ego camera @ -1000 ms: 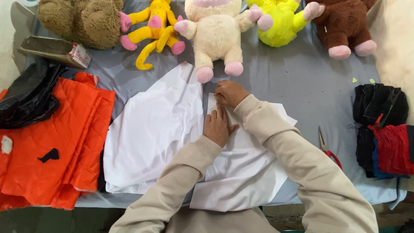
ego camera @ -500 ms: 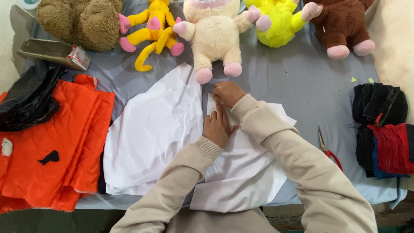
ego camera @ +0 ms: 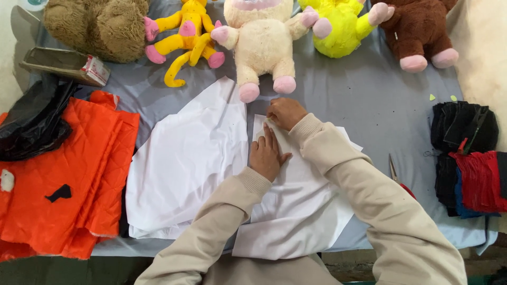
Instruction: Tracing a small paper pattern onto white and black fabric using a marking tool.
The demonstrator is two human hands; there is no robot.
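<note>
A white fabric piece lies in front of me on the grey table cover. My left hand lies flat on it, fingers together and pointing away from me. My right hand is curled at the piece's top edge, fingertips pinching or pressing there; whether it holds something small I cannot tell. A larger white fabric sheet lies just to the left, under the smaller piece's edge.
Plush toys line the far edge: a brown bear, a yellow monkey, a cream toy, a yellow-green toy, a dark brown toy. Orange quilted fabric and black plastic lie left. Scissors and dark folded cloths lie right.
Both hands stay at the same spot on the white piece; only slight finger shifts at its top edge.
</note>
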